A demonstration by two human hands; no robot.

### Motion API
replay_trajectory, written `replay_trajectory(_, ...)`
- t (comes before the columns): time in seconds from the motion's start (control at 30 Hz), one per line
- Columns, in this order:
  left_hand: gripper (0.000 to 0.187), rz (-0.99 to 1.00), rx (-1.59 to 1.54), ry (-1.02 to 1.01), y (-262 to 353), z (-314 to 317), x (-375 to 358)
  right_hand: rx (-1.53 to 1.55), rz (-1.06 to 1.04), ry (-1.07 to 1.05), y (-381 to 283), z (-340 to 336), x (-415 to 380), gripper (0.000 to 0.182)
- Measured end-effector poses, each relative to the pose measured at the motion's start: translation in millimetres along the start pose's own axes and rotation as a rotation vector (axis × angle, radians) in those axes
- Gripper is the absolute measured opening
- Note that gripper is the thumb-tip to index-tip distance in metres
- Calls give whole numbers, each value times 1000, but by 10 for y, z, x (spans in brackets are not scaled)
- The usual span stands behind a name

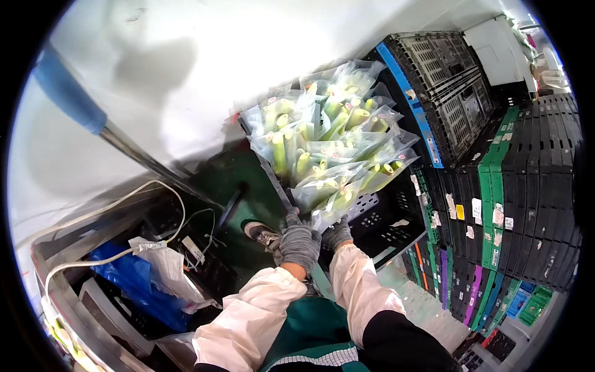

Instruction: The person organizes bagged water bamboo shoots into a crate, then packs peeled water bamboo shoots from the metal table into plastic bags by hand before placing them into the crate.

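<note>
Nearest, the gloved left hand (299, 243) and right hand (338, 234) are curled around the near rim of the crate (372, 217). Its bagged leeks (328, 133) fan away toward one o'clock, beside the crate stacks (496, 186).

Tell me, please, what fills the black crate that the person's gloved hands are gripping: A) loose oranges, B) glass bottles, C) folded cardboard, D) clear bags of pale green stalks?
D: the black crate, held at its near edge by the left hand and right hand, is piled with clear bags of pale green stalks.
</note>
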State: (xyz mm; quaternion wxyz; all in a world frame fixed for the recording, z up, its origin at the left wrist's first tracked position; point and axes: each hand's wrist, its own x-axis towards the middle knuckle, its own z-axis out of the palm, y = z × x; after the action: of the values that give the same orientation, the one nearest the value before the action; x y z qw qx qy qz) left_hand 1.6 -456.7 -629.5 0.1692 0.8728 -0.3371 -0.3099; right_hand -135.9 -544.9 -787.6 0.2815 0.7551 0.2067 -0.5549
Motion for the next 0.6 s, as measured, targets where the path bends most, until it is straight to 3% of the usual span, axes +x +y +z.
replay_trajectory(0.07,59,60,183,205,9,9,37,1380,402,569,189,-169,87,40)
replay_trajectory(0.1,63,83,155,211,13,-18,63,1362,482,691,157,-160,237,35)
replay_trajectory(0.13,63,85,152,206,-21,65,122,1414,505,679,159,-158,260,36)
replay_trajectory(0.2,50,79,-421,206,-95,232,220,1486,514,610,294,-246,123,37)
replay_trajectory(0.23,37,173,-377,287,-83,274,244,1509,514,592,319,-263,81,38)
replay_trajectory(0.27,37,173,-381,284,-20,255,241,1523,521,583,318,-260,26,39)
replay_trajectory(0.47,31,171,-334,6,135,112,147,1583,536,556,254,-344,-76,44)
replay_trajectory(0.53,15,170,-369,311,39,68,242,1586,534,548,327,-315,-48,46)
replay_trajectory(0.6,13,105,-399,295,-53,91,289,1588,539,543,356,-304,-37,48)
